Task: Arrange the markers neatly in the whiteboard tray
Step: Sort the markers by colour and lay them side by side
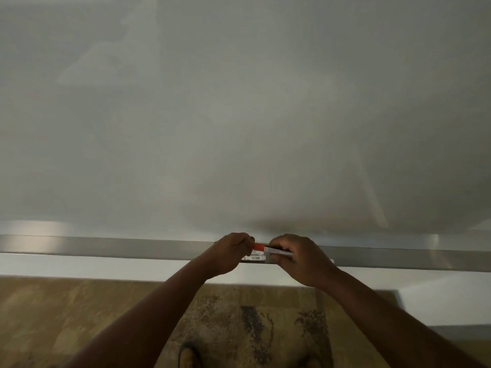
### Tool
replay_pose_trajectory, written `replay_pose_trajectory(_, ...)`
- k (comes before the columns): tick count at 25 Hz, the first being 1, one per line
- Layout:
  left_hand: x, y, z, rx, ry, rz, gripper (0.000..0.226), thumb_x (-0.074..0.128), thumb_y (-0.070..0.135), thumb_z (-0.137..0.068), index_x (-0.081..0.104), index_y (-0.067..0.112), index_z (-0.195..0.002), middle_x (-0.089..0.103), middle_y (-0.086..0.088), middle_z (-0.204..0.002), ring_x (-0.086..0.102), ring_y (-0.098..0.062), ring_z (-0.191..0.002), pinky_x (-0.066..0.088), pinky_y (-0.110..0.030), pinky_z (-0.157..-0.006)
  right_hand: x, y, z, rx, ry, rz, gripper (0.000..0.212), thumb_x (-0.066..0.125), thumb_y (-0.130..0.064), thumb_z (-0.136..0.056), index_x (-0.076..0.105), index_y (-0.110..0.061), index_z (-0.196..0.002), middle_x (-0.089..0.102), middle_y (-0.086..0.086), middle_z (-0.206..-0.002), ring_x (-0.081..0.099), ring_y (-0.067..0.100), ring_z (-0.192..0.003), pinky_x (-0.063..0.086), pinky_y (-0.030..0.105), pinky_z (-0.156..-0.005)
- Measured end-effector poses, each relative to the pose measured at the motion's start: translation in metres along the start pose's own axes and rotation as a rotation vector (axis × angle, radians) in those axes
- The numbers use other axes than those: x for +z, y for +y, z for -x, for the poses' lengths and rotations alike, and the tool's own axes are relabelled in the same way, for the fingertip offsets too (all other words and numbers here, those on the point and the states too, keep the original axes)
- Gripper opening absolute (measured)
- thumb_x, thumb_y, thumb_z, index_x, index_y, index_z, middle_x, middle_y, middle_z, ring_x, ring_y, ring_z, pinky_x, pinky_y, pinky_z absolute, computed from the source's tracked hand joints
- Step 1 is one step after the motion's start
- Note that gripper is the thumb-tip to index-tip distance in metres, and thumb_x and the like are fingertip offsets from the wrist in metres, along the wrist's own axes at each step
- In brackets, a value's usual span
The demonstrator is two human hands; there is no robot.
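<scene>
Both of my hands are at the grey metal whiteboard tray, which runs left to right along the foot of the blank whiteboard. My left hand is curled into a loose fist at the red cap end of a marker; whether those fingers actually pinch it I cannot tell. My right hand has its fingers closed around a second marker, white-barrelled and lying roughly level, just right of the red cap. Nearer to me, between my two hands, the labelled white barrels of more markers lie in the tray, partly hidden. Below, worn brown floor and the toes of my shoes show.
</scene>
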State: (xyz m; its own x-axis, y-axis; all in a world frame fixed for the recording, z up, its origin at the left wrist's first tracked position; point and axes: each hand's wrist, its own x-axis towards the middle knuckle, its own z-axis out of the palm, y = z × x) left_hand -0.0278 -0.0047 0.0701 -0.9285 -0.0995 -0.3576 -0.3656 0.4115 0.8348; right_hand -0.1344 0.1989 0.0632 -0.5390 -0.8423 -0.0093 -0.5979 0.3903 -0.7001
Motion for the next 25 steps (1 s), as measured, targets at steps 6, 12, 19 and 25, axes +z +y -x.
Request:
replay_pose_trajectory(6, -0.001, -0.024, -0.009, -0.152, -0.020, -0.006, 0.019, 0.048, 0.008, -0.094, 0.063, 0.018, -0.087, 0.061, 0.001, -0.080, 0.050, -0.017, -0.070, 0.039, -0.033, -0.064, 0.002, 0.032, 0.008, 0.138, -0.013, 0.103, 0.024, 0.063, -0.026, -0.090, 0.068, -0.031, -0.113, 0.066, -0.010, -0.098, 0.059, 0.010, -0.089, 0.052, 0.036, -0.076)
replay_pose_trajectory(12, 0.024, -0.015, -0.020, -0.023, -0.004, -0.320, 0.015, 0.058, 0.018, -0.094, 0.072, 0.014, -0.099, 0.072, -0.002, -0.102, 0.065, -0.014, -0.088, 0.052, -0.025, -0.080, 0.003, 0.062, 0.014, 0.247, 0.009, 0.359, 0.026, 0.064, -0.019, -0.090, 0.069, -0.022, -0.115, 0.062, -0.005, -0.100, 0.051, 0.017, -0.090, 0.049, 0.034, -0.071)
replay_pose_trajectory(19, 0.049, -0.021, -0.039, 0.018, 0.155, -0.610, 0.026, 0.061, 0.018, -0.092, 0.066, 0.021, -0.117, 0.066, -0.001, -0.116, 0.062, -0.018, -0.103, 0.054, -0.033, -0.085, -0.011, 0.085, 0.025, 0.385, 0.036, 0.521, 0.030, 0.060, -0.006, -0.085, 0.068, -0.022, -0.108, 0.062, -0.002, -0.102, 0.052, 0.022, -0.097, 0.043, 0.029, -0.063)
replay_pose_trajectory(25, 0.071, -0.029, -0.049, 0.173, 0.116, -0.783, 0.017, 0.056, 0.016, -0.095, 0.066, 0.020, -0.109, 0.065, 0.001, -0.108, 0.056, -0.016, -0.099, 0.052, -0.031, -0.081, -0.015, 0.093, 0.032, 0.446, 0.036, 0.542, 0.035, 0.054, 0.002, -0.081, 0.068, -0.018, -0.107, 0.062, 0.001, -0.107, 0.052, 0.025, -0.104, 0.049, 0.035, -0.070)
